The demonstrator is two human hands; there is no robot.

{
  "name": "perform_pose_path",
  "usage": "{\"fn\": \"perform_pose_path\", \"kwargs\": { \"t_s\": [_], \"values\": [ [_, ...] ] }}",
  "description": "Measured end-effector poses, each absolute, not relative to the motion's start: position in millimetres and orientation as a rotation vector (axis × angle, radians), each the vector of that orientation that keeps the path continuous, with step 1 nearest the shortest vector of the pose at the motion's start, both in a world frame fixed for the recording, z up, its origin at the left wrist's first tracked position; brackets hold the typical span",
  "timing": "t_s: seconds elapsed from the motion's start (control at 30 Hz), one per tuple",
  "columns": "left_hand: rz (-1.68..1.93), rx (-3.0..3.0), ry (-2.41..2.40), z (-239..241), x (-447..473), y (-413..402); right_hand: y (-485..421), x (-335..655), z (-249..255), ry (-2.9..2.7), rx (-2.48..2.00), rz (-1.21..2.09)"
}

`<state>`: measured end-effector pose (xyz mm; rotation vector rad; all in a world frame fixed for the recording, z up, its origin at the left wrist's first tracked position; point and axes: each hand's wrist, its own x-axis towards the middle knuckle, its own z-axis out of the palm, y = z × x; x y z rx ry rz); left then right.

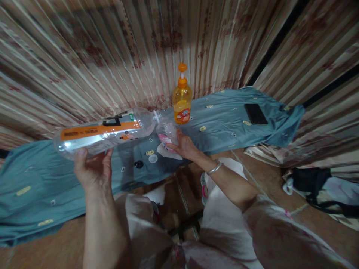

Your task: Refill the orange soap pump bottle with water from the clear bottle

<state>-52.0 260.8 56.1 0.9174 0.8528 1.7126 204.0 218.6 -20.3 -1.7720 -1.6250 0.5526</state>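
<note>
My left hand (94, 166) is closed around the lower part of a large clear plastic bottle (103, 130) with an orange and silver label. The bottle is tipped on its side, its neck pointing right. A small clear bottle (167, 134) with a pink label is in my right hand (185, 145), tilted toward the large bottle's mouth. The two mouths meet or nearly meet; I cannot tell whether they touch. Below the small bottle lies a white folded piece (169, 152), perhaps tissue. A black cap (138, 164) and a translucent white cap (153, 158) lie nearby on the cloth.
An orange pump bottle (182, 101) stands upright behind my right hand. A black phone (255, 114) lies toward the right end of the blue-green cloth (224, 130). Pleated curtains (112, 56) hang close behind. On the floor at right is a black and white bag-like heap (322, 186).
</note>
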Motion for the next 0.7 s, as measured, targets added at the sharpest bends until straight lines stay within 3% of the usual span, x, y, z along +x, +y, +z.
{"fn": "perform_pose_path", "kwargs": {
  "t_s": [0.7],
  "values": [
    [1.712,0.919,0.826,56.1,-51.9,261.4,217.2,203.2,-15.9,-1.644,-1.775,0.562]
  ]
}}
